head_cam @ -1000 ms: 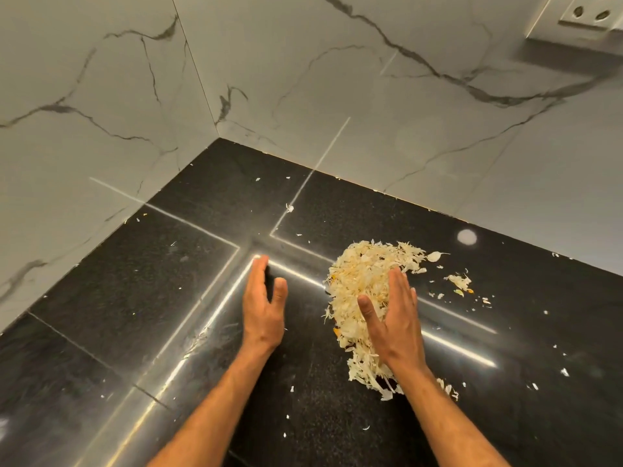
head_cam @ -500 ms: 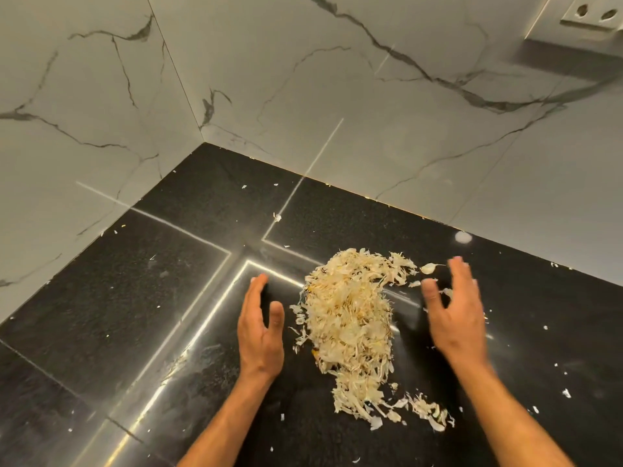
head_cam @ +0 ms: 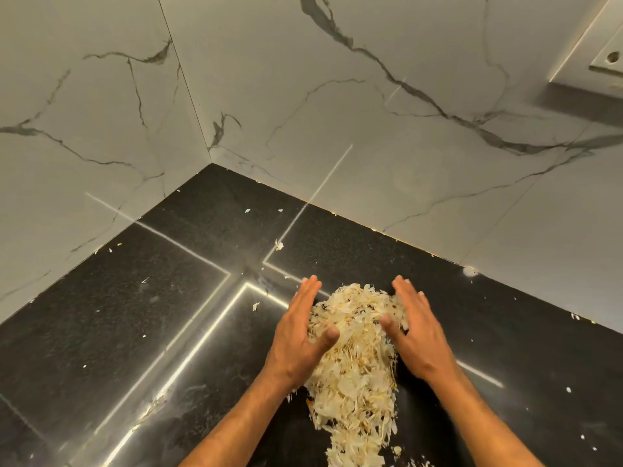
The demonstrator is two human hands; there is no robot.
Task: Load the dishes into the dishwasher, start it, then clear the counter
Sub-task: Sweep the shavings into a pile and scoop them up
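A heap of pale, papery peel scraps lies on the black stone counter, trailing toward the near edge. My left hand stands on edge against the heap's left side, fingers straight and together, thumb touching the scraps. On the heap's right side my right hand presses in the same way, fingers extended. The heap is squeezed between both palms. Neither hand grips anything.
White marble walls meet in a corner behind the counter. Small loose flakes are scattered over the counter around the heap and to the right. A white socket plate sits on the wall at upper right.
Both hands have closed in on the scraps from either side, pushing the spread pile into a narrower, taller heap. The right hand first swept loose bits in from the right.
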